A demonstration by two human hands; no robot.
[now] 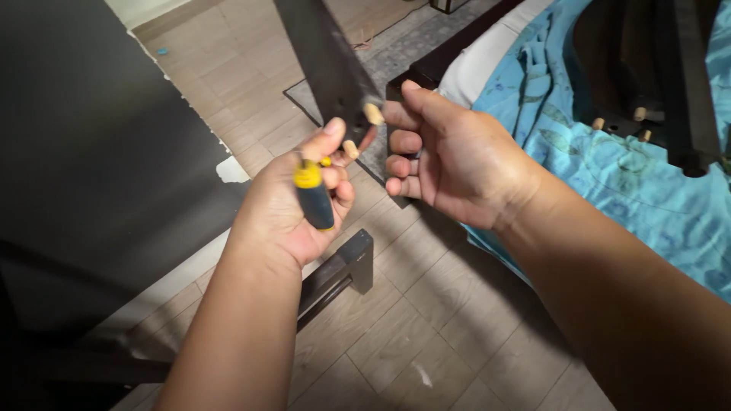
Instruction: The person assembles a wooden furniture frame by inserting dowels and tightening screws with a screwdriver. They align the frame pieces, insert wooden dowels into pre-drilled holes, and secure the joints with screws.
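Dowelled dark panel (324, 61) between hands, seemingly over bedframe rail (335, 274).

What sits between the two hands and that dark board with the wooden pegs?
Nothing visible. The right hand already grips the dark board at its edge by one wooden peg. The left hand, holding a yellow-and-black screwdriver, touches the other peg.

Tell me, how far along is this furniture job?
Done: two wooden pegs sit in the dark panel. In hand: the left hand grips a screwdriver; the right hand steadies the panel. Left: more pegged dark parts lie unjoined on the blue sheet.
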